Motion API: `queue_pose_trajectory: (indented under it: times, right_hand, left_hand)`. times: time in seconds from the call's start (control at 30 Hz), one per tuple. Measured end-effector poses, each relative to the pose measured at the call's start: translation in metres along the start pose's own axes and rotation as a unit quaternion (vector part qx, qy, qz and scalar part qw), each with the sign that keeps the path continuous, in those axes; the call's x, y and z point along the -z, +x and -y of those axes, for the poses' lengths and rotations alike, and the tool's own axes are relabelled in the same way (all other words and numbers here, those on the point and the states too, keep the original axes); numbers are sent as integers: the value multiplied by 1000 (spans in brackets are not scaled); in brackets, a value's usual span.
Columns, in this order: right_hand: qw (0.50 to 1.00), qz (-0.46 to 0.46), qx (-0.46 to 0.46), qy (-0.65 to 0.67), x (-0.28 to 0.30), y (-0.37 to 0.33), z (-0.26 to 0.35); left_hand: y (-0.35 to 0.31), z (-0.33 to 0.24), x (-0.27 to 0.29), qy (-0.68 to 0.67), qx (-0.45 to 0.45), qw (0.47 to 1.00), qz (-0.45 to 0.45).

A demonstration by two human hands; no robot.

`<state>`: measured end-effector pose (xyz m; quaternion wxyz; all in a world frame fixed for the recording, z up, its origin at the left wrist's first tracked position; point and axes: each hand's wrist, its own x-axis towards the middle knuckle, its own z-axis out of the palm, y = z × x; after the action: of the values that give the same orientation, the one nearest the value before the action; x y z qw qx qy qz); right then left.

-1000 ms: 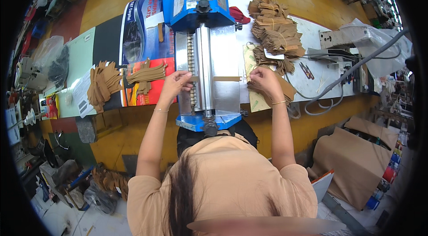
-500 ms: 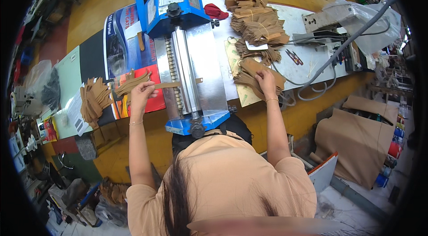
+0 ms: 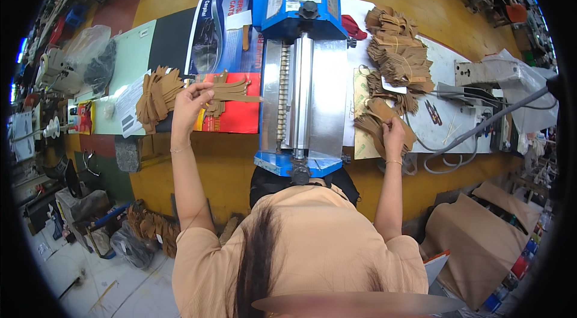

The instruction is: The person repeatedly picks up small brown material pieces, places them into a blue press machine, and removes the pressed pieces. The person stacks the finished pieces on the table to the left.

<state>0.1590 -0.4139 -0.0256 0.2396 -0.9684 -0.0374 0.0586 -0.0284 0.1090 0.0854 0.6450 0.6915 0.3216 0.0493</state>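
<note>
My left hand [image 3: 193,104] is closed, thumb and fingers pinched at the left end of a thin tan leather strip [image 3: 245,98]. The strip stretches right toward the blue roller machine [image 3: 303,101], above a small pile of similar strips [image 3: 226,86] on the red part of a printed sheet. On the machine's right, my right hand [image 3: 393,133] pinches the edge of a tan leather piece [image 3: 382,109] at the top of a fanned stack [image 3: 368,123]. Its fingertips partly hide that edge.
Banded brown leather bundles [image 3: 399,56] lie behind my right hand. Snips [image 3: 433,112] and a thick grey cable [image 3: 481,127] are farther right. More strips [image 3: 157,98] are heaped left of my left hand. A red cloth [image 3: 353,27] lies beside the machine.
The strip, formerly across the metal roller, is now out on its left side, drawn leftward by my left hand. My right hand stays at the stack. The whole view has shifted.
</note>
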Motion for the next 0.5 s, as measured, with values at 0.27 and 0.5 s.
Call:
queue_pose_trajectory:
  times: [0.27, 0.5]
  right_hand:
    - [998, -11, 63, 25, 6, 4, 17]
    - [996, -9, 63, 66, 17, 4, 33]
  left_hand:
    - [15, -25, 4, 25, -20, 999, -28]
    - [46, 31, 28, 22, -13, 997, -74]
